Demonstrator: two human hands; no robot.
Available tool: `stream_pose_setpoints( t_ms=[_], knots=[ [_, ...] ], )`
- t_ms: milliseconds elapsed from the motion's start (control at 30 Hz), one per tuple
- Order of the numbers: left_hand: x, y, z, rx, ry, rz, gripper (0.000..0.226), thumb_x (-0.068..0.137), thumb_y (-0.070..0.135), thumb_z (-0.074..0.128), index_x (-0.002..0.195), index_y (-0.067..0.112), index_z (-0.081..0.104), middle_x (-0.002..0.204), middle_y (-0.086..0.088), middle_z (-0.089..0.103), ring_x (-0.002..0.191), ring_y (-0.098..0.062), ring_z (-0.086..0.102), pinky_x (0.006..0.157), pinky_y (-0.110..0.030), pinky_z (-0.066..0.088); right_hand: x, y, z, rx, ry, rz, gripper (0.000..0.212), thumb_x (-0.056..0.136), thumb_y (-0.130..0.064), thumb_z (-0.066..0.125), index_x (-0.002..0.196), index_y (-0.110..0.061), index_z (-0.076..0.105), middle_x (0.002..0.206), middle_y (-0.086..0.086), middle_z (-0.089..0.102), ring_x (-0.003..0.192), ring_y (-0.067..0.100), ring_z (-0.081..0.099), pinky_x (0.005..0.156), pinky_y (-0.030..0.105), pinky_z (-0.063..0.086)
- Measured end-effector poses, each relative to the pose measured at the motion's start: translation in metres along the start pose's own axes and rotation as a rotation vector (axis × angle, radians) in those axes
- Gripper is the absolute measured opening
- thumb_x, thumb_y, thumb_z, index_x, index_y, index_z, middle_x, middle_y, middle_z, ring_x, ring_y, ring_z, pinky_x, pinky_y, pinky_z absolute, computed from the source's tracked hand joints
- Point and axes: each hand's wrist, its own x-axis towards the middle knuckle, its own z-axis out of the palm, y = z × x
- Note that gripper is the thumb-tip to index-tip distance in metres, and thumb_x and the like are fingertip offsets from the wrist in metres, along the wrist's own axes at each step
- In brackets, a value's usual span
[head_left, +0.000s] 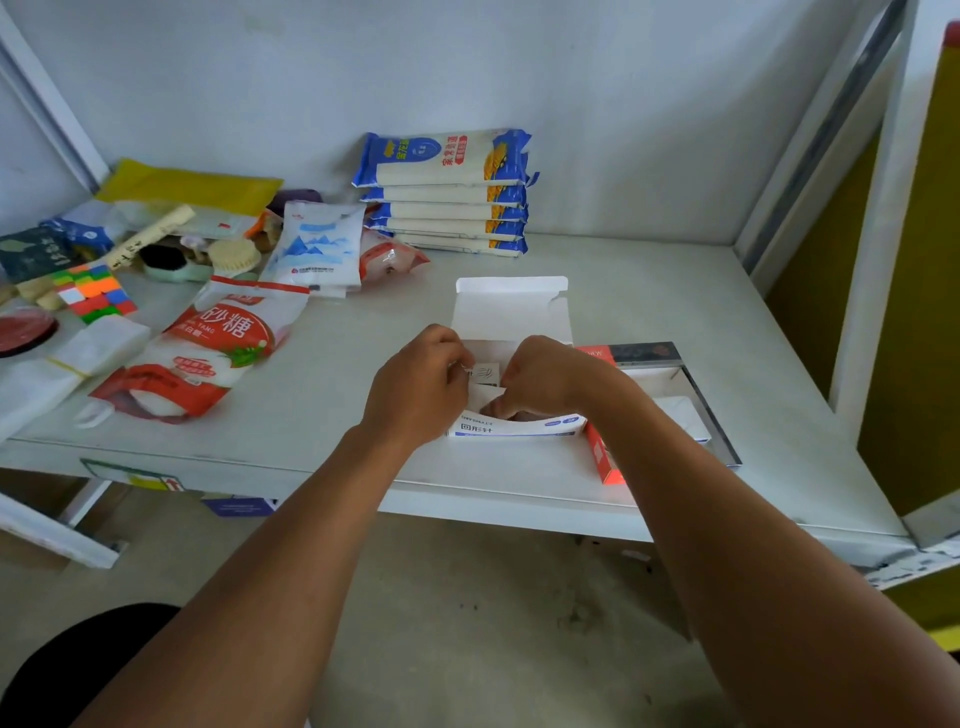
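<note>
A: What do we record first?

B: The white shelf. At its rear wall we note a stack of noodle packs; left of centre lies a red-and-white sugar bag.

A: And the work item?

B: The white carton sits near the front edge of the shelf, at centre, with its lid flap raised toward the wall. A red-edged tray lies just beside it on the right, touching or nearly so; we cannot tell which.

A: Hand status?

B: Both hands are over the open carton, close together. The left hand has its fingers curled, and its thumb and fingertips pinch the edge of a small pack inside the carton. The right hand is curled with its fingers pointing down into the carton. What they grasp, if anything, is hidden, so we cannot tell.

A: Position of the small pack?

B: Inside the carton, between the two hands.
</note>
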Motion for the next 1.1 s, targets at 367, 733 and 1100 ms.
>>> stream_pose_setpoints(
  t_ms=[367,733,1100],
  knots=[
    [0.010,0.004,-0.004,-0.083,-0.063,-0.030,0.037,0.088,0.045,0.041,0.101,0.029,0.073,0.105,0.012,0.068,0.117,-0.011,0.043,0.097,-0.037,0.029,-0.018,0.021,-0.025,0.069,0.311,-0.187,0.030,0.064,-0.011,0.085,0.089,-0.017,0.070,0.088,0.001,0.068,0.077,0.019,0.064,0.065,0.025,0.053],
    [0.017,0.034,-0.009,-0.327,-0.204,-0.148,0.060,0.062,0.052,0.076,0.118,0.033,0.065,0.103,0.017,0.070,0.106,-0.009,0.060,0.102,-0.046,0.041,-0.032,0.044,-0.017,0.253,0.465,-0.362,0.038,0.066,0.004,0.080,0.094,-0.013,0.062,0.098,0.003,0.067,0.091,0.020,0.067,0.078,0.034,0.058],
    [0.019,0.041,-0.005,-0.269,-0.118,0.009,0.059,0.069,0.018,0.085,0.123,0.022,0.061,0.114,0.003,0.069,0.088,-0.008,0.062,0.074,-0.005,0.044,-0.032,0.047,-0.026,0.022,0.461,-0.279,0.055,0.070,-0.017,0.084,0.120,-0.016,0.063,0.115,0.003,0.068,0.090,0.016,0.062,0.077,0.023,0.058]
  ],
)
